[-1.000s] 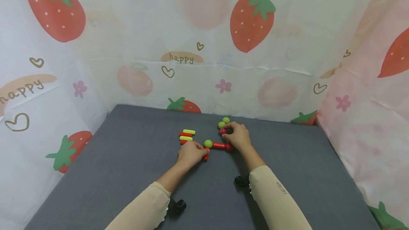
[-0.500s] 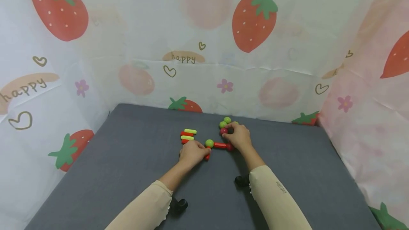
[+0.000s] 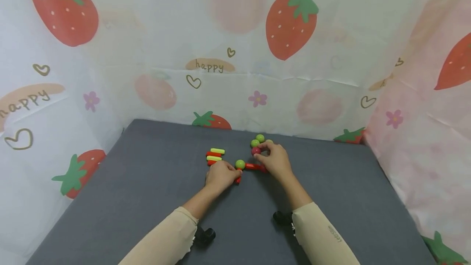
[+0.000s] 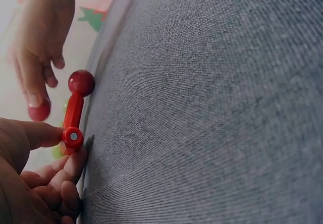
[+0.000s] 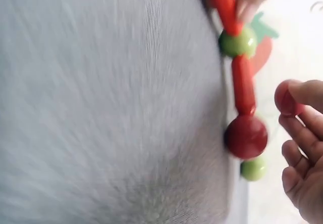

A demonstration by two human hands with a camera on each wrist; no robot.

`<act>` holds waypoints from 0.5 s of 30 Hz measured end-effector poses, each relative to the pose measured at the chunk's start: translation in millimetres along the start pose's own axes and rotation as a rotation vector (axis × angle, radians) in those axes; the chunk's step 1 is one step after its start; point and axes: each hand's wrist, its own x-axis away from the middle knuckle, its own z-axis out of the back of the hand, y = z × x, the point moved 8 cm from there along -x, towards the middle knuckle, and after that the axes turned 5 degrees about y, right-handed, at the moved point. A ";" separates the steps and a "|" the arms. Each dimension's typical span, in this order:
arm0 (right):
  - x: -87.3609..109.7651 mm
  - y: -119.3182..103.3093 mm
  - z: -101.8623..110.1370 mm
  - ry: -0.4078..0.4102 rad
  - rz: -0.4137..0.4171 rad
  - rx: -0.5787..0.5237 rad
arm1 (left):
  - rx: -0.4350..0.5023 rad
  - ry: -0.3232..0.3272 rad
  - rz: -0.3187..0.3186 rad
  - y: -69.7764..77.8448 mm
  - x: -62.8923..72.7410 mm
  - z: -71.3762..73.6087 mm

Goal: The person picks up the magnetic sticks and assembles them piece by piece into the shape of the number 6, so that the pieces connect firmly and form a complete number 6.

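Observation:
My left hand (image 3: 220,176) pinches a red magnetic rod (image 4: 73,137) between thumb and fingers; a silver dot shows on its near end. Its far end meets a green ball (image 3: 240,164). From that ball a second red rod (image 5: 244,85) runs right to a dark red ball (image 5: 246,136). My right hand (image 3: 276,160) pinches another red ball (image 5: 286,98) between thumb and fingertips, apart from the joined pieces in the right wrist view. In the head view this hand partly covers the dark red ball.
Left of the joined pieces lies a stack of yellow and red rods (image 3: 215,154). Loose green balls (image 3: 255,143) lie behind my right hand. A grey cloth-covered table (image 3: 165,199) backs onto a strawberry-print curtain (image 3: 235,93). Black wrist devices (image 3: 205,236) hang under both sleeves.
My right forearm has shifted a little right and toward me, the red ball still pinched. The right hand now covers more of the dark red ball. The left hand stays in place.

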 end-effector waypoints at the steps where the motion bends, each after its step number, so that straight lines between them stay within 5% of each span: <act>1: 4.6 -1.9 2.1 0.004 -0.005 -0.013 | 0.000 0.000 0.001 0.2 -0.5 -0.2; 15: 70.6 -12.2 2.9 -0.038 -0.063 -0.186 | 0.018 0.014 0.020 4.1 -3.8 -3.7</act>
